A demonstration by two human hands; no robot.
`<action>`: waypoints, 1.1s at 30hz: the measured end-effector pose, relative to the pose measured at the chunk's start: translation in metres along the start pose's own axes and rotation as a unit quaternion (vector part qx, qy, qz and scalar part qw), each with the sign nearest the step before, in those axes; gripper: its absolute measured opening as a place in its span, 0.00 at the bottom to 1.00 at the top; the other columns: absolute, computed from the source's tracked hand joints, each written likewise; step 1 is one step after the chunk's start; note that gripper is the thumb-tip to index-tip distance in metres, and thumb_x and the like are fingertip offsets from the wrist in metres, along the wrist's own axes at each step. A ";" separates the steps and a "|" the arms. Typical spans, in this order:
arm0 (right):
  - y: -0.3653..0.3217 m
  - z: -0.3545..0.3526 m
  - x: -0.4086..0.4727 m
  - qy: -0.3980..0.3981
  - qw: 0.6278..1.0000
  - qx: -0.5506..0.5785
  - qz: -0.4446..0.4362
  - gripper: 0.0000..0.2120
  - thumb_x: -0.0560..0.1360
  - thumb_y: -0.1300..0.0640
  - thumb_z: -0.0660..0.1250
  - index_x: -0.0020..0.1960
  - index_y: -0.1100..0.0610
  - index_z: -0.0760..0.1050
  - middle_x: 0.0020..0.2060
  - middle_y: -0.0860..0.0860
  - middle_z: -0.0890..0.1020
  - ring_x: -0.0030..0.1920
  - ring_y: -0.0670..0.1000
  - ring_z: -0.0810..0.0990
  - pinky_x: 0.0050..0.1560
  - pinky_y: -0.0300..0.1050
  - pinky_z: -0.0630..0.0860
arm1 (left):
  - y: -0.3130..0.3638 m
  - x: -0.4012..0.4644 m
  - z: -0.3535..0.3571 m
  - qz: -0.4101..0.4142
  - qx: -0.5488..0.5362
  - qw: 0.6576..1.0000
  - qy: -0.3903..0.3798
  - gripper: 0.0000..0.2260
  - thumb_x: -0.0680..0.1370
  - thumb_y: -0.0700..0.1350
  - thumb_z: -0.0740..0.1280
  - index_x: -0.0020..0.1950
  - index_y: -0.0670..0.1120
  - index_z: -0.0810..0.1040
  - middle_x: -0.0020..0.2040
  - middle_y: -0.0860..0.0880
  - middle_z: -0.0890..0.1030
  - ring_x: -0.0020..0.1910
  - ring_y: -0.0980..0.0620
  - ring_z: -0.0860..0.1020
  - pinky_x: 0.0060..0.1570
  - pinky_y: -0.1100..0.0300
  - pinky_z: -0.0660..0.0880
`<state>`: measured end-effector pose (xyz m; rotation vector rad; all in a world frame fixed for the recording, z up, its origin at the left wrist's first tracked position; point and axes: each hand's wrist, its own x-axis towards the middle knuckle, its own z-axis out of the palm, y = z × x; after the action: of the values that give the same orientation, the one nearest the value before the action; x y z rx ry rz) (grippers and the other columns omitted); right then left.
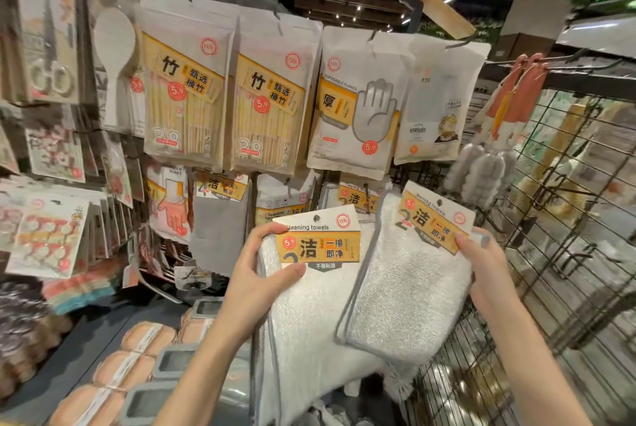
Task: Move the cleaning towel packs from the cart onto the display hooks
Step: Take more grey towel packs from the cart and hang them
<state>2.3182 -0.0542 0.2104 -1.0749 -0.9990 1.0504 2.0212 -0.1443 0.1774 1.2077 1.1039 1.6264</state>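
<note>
I hold two white cleaning towel packs with yellow header cards in front of the display wall. My left hand [261, 271] grips the left pack [309, 308] at its top left corner, thumb across the card's lower edge. My right hand [481, 260] pinches the right pack [406, 284] at the card's right edge; that pack is tilted clockwise and overlaps the left one. Behind them, more towel packs [358, 197] hang on a hook in the lower row. The wire cart [488, 387] shows at the lower right, below my right forearm.
Bamboo chopstick bags [186, 88], disposable glove bags [354, 105] and other packets hang in the upper row. A grey cloth pack [220, 219] hangs at lower left of centre. Sponges [144, 339] lie on the shelf below. A wire grid rack [568, 219] stands at right.
</note>
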 end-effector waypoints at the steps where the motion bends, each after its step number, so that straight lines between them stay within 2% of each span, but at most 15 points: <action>1: 0.007 0.001 0.004 0.006 1.000 -0.011 0.011 0.09 0.77 0.63 0.62 0.57 0.61 0.70 0.50 0.56 0.82 0.45 0.50 0.84 0.44 0.45 0.81 | 0.000 0.001 -0.002 -0.001 0.003 1.000 0.006 0.22 0.70 0.34 0.74 0.54 0.57 0.75 0.52 0.53 0.82 0.47 0.57 0.81 0.40 0.66 0.75; 5: 0.026 0.015 0.019 0.002 0.999 -0.048 0.026 0.15 0.77 0.61 0.65 0.62 0.64 0.70 0.55 0.59 0.81 0.55 0.57 0.80 0.61 0.55 0.73 | -0.002 0.002 -0.009 -0.002 0.026 0.999 0.025 0.22 0.70 0.35 0.74 0.53 0.60 0.75 0.52 0.54 0.82 0.48 0.57 0.81 0.41 0.66 0.75; 10: 0.047 0.031 0.039 0.000 0.995 -0.100 0.026 0.06 0.76 0.62 0.66 0.51 0.58 0.72 0.54 0.57 0.81 0.53 0.55 0.80 0.58 0.54 0.75 | -0.001 0.006 -0.016 0.005 0.043 0.998 0.054 0.22 0.70 0.35 0.74 0.53 0.60 0.75 0.50 0.56 0.82 0.47 0.58 0.81 0.40 0.69 0.75; 13: 0.057 0.042 0.049 -0.006 0.992 -0.124 -0.001 0.06 0.75 0.62 0.67 0.51 0.56 0.72 0.56 0.56 0.80 0.54 0.55 0.79 0.54 0.50 0.75 | 0.003 0.011 -0.022 0.014 0.044 0.997 0.060 0.22 0.70 0.34 0.73 0.53 0.60 0.75 0.50 0.56 0.82 0.47 0.57 0.81 0.43 0.65 0.75; 17: 0.069 0.058 0.065 -0.018 0.988 -0.156 -0.009 0.09 0.74 0.60 0.68 0.48 0.48 0.72 0.56 0.54 0.80 0.56 0.56 0.78 0.61 0.58 0.73 | 0.009 0.017 -0.022 0.023 0.045 0.997 0.063 0.22 0.70 0.35 0.73 0.54 0.59 0.75 0.51 0.57 0.82 0.47 0.58 0.81 0.46 0.60 0.74; 21: 0.075 0.073 0.070 -0.019 0.990 -0.136 -0.013 0.10 0.75 0.63 0.67 0.53 0.53 0.72 0.57 0.55 0.78 0.57 0.56 0.78 0.62 0.57 0.73 | 0.008 0.023 -0.022 0.027 0.045 0.996 0.070 0.22 0.70 0.35 0.74 0.54 0.59 0.75 0.51 0.55 0.82 0.48 0.57 0.81 0.45 0.61 0.74; 25: 0.082 0.077 0.072 -0.017 0.993 -0.115 -0.030 0.10 0.75 0.64 0.66 0.54 0.55 0.72 0.57 0.56 0.78 0.57 0.55 0.77 0.62 0.53 0.73 | 0.005 0.028 -0.022 0.034 0.058 0.995 0.069 0.23 0.70 0.35 0.74 0.53 0.61 0.75 0.50 0.63 0.80 0.52 0.59 0.78 0.49 0.60 0.73; 29: 0.085 0.074 0.075 0.001 0.996 -0.086 -0.039 0.10 0.75 0.64 0.66 0.55 0.55 0.72 0.57 0.55 0.78 0.58 0.55 0.77 0.63 0.53 0.72 | 0.001 0.032 -0.023 0.039 0.064 0.995 0.065 0.23 0.70 0.36 0.75 0.52 0.63 0.75 0.49 0.66 0.79 0.52 0.62 0.77 0.49 0.61 0.72; 33: 0.083 0.078 0.083 0.017 0.996 -0.082 -0.039 0.11 0.76 0.65 0.65 0.57 0.58 0.71 0.57 0.56 0.77 0.58 0.55 0.77 0.59 0.49 0.74 | -0.004 0.035 -0.020 0.032 0.060 0.996 0.060 0.23 0.66 0.41 0.77 0.53 0.62 0.75 0.52 0.62 0.80 0.56 0.57 0.77 0.54 0.57 0.73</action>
<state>2.2465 0.0529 0.1530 -1.1729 -1.1048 0.8954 1.9946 -0.1135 0.1795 1.2470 1.2652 1.7201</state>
